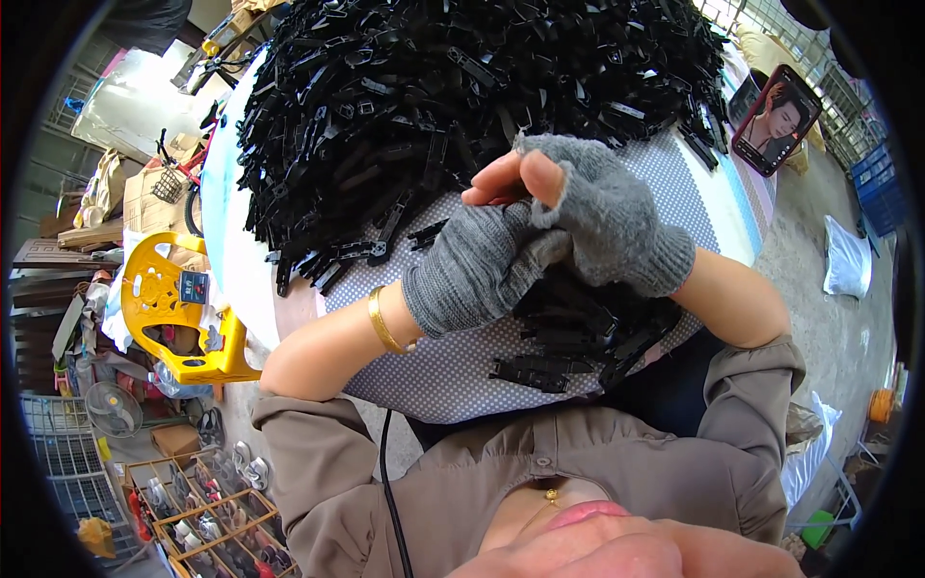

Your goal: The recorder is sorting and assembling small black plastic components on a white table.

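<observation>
Both my hands wear grey fingerless knitted gloves and meet over a table covered with a white dotted cloth (pixel 453 371). My left hand (pixel 472 270), with a gold bangle on its wrist, lies under and against my right hand (pixel 602 217). Their bare fingertips are pinched together at the near edge of a big heap of black plastic clips (pixel 453 87). Whatever sits between the fingertips is hidden. A smaller pile of black clips (pixel 578 337) lies on the cloth beneath my wrists.
A phone (pixel 777 119) with a lit screen leans at the table's far right. Left of the table stand a yellow plastic chair (pixel 178 308), cardboard boxes, a small fan (pixel 112 410) and a shoe rack (pixel 207 511). A blue crate (pixel 879 188) sits on the concrete floor to the right.
</observation>
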`<action>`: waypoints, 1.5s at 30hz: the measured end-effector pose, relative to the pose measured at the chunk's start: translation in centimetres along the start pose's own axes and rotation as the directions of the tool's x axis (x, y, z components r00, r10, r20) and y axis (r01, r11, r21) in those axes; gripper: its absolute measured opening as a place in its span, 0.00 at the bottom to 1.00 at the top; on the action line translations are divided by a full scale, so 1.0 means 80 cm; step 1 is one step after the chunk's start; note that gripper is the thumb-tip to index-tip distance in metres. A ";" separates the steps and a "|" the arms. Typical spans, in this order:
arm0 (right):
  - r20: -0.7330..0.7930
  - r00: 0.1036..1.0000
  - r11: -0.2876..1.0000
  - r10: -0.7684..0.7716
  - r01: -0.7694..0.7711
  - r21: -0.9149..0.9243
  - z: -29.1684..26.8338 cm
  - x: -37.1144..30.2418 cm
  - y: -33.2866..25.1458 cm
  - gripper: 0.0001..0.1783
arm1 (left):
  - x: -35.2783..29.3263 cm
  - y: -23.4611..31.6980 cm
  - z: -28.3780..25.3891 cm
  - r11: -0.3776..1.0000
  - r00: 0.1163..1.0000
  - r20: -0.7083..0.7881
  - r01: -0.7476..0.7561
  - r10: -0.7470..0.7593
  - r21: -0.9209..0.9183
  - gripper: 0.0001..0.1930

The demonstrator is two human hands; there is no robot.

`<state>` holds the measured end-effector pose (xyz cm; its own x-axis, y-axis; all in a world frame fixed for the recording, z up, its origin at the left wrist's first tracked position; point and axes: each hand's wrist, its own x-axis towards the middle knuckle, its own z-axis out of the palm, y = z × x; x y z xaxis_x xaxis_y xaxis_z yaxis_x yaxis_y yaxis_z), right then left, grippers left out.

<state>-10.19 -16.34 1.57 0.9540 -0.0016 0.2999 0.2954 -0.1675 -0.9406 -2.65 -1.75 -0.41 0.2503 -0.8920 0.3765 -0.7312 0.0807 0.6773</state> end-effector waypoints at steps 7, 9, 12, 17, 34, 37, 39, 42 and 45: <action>-0.324 0.945 0.997 0.042 -0.017 0.078 -0.081 0.031 0.023 0.28 | -0.004 0.035 -0.003 0.955 0.988 0.154 -0.034 -0.013 0.296 0.13; -0.222 0.967 0.972 -0.128 0.079 -0.220 -0.101 0.035 0.053 0.19 | -0.009 0.032 -0.001 0.937 0.990 0.135 -0.089 0.046 0.338 0.18; -0.039 0.996 0.507 -0.079 0.006 -0.862 -0.079 0.033 0.050 0.12 | -0.011 0.040 -0.028 0.961 0.990 0.136 -0.065 0.029 0.270 0.31; -0.068 0.998 0.088 0.013 -0.069 -0.994 -0.071 0.023 0.049 0.12 | -0.004 0.013 -0.078 0.623 0.919 0.138 0.135 -0.369 0.770 0.19; -0.113 0.944 0.403 0.310 -0.238 -0.884 -0.055 0.025 0.011 0.10 | 0.009 -0.038 -0.037 0.923 0.919 0.090 0.384 -0.384 0.021 0.17; -0.166 0.963 0.597 0.212 -0.262 -0.758 -0.058 0.027 0.019 0.07 | 0.001 -0.033 -0.026 0.872 0.978 0.099 0.115 -0.183 0.476 0.15; -0.151 0.983 0.693 0.106 -0.182 -0.697 -0.061 0.025 0.029 0.06 | 0.000 -0.032 -0.023 0.872 0.992 0.073 0.056 -0.104 0.486 0.13; -0.106 0.994 0.790 -0.017 -0.051 -0.611 -0.058 0.021 0.032 0.07 | 0.005 -0.028 -0.031 0.983 0.985 -0.083 0.159 -0.151 0.094 0.13; 0.004 0.995 0.829 -0.100 0.086 -0.552 -0.048 0.018 0.032 0.10 | 0.005 -0.034 -0.032 0.992 0.990 -0.073 0.122 -0.121 0.011 0.15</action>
<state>-8.25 -20.53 0.24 0.9197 0.0190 0.3922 0.2982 -0.6835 -0.6662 1.08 -1.20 -0.51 0.3828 -0.8603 0.3367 -0.7019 -0.0339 0.7114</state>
